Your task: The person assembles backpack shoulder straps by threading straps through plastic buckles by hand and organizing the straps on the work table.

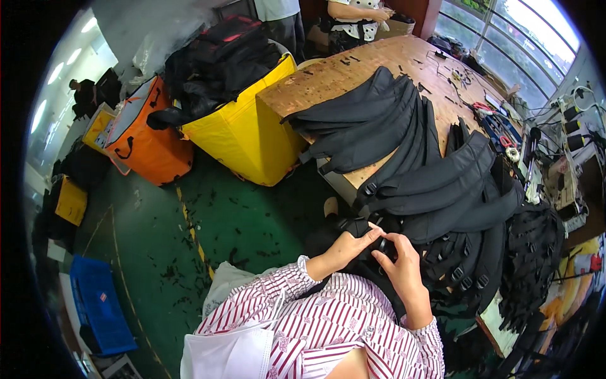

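I see the left hand (341,251) pinching a black strap (355,225) before the waist, near the pads (435,183). The right hand (405,264) curls beside it, its hold unclear. Keeping the strap flat would likely help.

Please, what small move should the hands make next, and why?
Perhaps the right hand should gently pull the black strapping while the left hand steadies it, because both hands meet closely at it, though finer details are hidden.
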A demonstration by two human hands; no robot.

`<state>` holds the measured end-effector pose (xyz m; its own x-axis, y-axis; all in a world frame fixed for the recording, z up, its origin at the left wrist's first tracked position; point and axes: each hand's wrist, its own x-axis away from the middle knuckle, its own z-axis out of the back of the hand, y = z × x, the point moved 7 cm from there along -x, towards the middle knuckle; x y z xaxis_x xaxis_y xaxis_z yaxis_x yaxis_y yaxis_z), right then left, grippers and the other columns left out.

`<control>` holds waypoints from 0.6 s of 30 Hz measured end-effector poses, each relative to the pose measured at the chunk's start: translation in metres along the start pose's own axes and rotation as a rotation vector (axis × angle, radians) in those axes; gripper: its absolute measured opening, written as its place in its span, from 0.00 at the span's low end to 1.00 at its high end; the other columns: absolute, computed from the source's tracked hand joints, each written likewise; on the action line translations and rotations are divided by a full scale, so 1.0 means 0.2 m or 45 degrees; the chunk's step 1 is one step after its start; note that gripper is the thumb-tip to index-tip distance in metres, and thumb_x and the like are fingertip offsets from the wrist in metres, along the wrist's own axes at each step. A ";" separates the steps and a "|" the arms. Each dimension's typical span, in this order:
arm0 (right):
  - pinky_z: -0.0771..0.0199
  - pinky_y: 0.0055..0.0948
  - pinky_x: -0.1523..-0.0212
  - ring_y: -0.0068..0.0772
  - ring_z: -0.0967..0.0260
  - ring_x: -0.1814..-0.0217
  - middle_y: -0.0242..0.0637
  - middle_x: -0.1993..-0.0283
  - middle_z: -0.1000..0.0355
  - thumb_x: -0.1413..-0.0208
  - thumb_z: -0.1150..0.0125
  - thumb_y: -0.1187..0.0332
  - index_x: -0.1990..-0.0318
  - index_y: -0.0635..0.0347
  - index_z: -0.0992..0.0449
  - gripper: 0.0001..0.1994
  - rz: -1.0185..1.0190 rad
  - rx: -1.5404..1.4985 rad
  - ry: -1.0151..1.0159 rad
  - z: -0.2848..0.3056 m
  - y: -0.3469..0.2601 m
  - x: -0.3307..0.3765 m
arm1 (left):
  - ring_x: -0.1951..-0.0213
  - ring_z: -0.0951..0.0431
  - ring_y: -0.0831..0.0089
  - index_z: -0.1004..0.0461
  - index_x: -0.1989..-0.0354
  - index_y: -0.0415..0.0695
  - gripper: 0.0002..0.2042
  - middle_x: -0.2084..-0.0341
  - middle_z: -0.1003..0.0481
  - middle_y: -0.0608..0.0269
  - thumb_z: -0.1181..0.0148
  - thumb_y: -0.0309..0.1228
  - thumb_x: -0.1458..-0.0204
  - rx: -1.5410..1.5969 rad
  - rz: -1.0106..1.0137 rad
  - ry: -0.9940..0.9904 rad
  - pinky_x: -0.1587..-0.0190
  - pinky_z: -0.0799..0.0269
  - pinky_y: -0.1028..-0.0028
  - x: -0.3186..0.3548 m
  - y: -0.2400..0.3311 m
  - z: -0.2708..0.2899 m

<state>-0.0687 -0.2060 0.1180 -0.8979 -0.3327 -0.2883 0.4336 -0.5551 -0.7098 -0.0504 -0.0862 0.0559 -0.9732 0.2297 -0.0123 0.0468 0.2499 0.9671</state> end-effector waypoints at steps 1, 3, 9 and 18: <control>0.31 0.27 0.70 0.36 0.31 0.67 0.41 0.62 0.30 0.57 0.31 0.70 0.56 0.63 0.29 0.20 -0.014 0.008 0.014 -0.01 0.01 0.00 | 0.69 0.32 0.83 0.27 0.63 0.40 0.13 0.74 0.30 0.70 0.49 0.38 0.40 -0.118 -0.012 0.049 0.65 0.35 0.80 0.00 -0.01 0.02; 0.31 0.27 0.70 0.36 0.31 0.67 0.41 0.62 0.30 0.57 0.31 0.69 0.56 0.63 0.29 0.20 -0.019 0.013 0.032 -0.02 0.01 0.01 | 0.71 0.34 0.83 0.29 0.69 0.40 0.14 0.77 0.33 0.72 0.50 0.38 0.40 -0.242 -0.096 0.048 0.68 0.36 0.79 0.01 -0.04 0.02; 0.28 0.37 0.63 0.47 0.29 0.62 0.46 0.65 0.29 0.59 0.31 0.71 0.60 0.65 0.29 0.18 -0.027 0.077 0.002 -0.05 -0.02 0.02 | 0.71 0.34 0.82 0.31 0.67 0.40 0.13 0.75 0.32 0.71 0.50 0.38 0.40 -0.232 -0.021 0.216 0.66 0.36 0.79 0.00 -0.15 0.08; 0.29 0.37 0.61 0.46 0.30 0.63 0.45 0.65 0.29 0.61 0.32 0.74 0.61 0.65 0.29 0.17 0.126 0.156 0.132 -0.04 -0.04 0.04 | 0.71 0.34 0.81 0.31 0.69 0.41 0.13 0.75 0.33 0.71 0.51 0.38 0.39 -0.187 -0.070 0.329 0.66 0.36 0.79 0.00 -0.11 0.08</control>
<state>-0.0805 -0.1975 0.1156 -0.8507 -0.3133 -0.4221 0.5205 -0.6142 -0.5932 -0.0476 -0.0771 0.0309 -0.9993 -0.0324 -0.0188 -0.0223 0.1120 0.9935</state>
